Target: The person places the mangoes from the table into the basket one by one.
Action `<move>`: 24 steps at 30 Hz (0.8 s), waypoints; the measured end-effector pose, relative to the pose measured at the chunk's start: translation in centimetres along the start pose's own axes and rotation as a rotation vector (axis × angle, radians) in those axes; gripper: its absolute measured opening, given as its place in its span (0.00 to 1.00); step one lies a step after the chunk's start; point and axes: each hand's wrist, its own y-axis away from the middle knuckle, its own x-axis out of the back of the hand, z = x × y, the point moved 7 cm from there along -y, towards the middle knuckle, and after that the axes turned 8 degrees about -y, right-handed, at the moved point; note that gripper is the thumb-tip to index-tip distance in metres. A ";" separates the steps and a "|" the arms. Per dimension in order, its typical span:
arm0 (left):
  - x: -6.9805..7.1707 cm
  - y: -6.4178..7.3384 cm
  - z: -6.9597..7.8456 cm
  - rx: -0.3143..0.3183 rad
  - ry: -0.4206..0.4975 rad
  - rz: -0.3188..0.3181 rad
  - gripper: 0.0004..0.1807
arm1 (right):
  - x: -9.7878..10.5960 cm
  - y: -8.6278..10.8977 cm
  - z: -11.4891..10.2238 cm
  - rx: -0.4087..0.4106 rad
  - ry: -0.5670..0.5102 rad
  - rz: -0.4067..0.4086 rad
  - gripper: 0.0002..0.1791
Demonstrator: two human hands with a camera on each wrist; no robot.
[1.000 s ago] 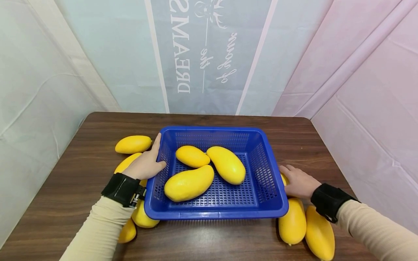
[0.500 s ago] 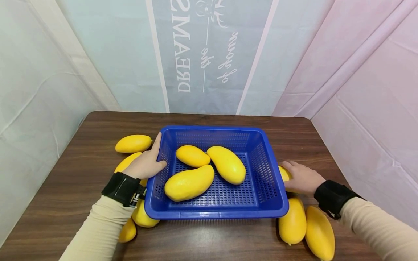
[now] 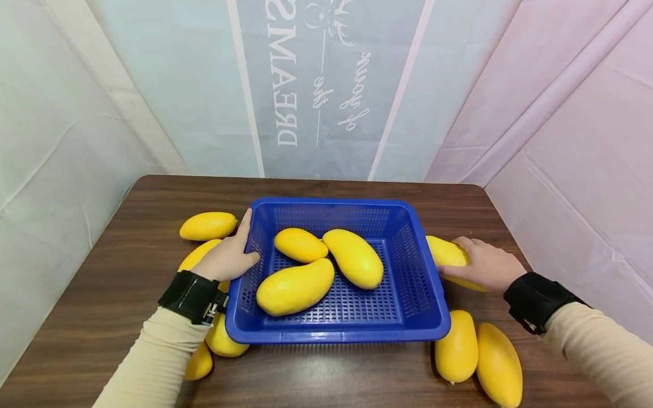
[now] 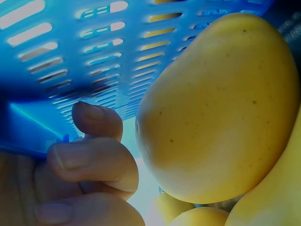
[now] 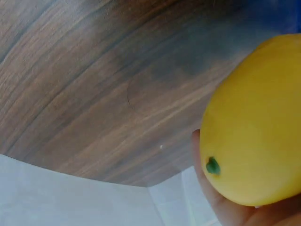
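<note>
A blue plastic basket (image 3: 336, 335) with slotted walls stands mid-table, holding a small mango (image 3: 301, 245) and two larger mangoes, one at the right (image 3: 354, 259) and one in front (image 3: 296, 287). My left hand (image 3: 228, 255) grips its left rim, thumb over the inside. In the left wrist view, curled fingers (image 4: 94, 160) show under the rim, beside a speckled mango (image 4: 221, 113). To the right of the basket, my right hand (image 3: 482, 263) holds a yellow mango (image 3: 446, 255) by its side. The right wrist view shows that mango's green stem end, with fingers beneath.
Several mangoes lie left of the basket, including one at the back (image 3: 208, 225) and one in front (image 3: 198, 362), partly under the left forearm. Two more mangoes, a near one (image 3: 457, 347) and an outer one (image 3: 500, 365), lie at front right. Cloth walls surround the wooden table (image 3: 326, 374).
My right hand has moved rightward and slightly back, drawing the mango out from beside the basket, so more of it shows. The left hand and basket have stayed put.
</note>
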 end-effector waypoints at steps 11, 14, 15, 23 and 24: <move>0.0 0.1 0.0 -0.002 0.013 0.001 0.54 | 1.9 -0.5 0.2 -0.064 -0.025 0.053 0.50; -0.1 0.0 0.0 0.000 0.012 0.001 0.54 | 2.3 -0.6 -0.1 -0.067 -0.038 0.060 0.49; -0.1 0.0 0.0 -0.001 0.010 0.002 0.54 | 2.5 -0.7 -0.2 -0.068 -0.041 0.061 0.49; -0.1 0.0 -0.1 0.006 0.000 0.003 0.53 | 4.4 -1.1 -2.0 -0.053 -0.035 0.098 0.49; -0.1 0.0 -0.1 0.005 -0.004 0.004 0.53 | 4.6 -1.1 -2.3 -0.048 -0.037 0.101 0.48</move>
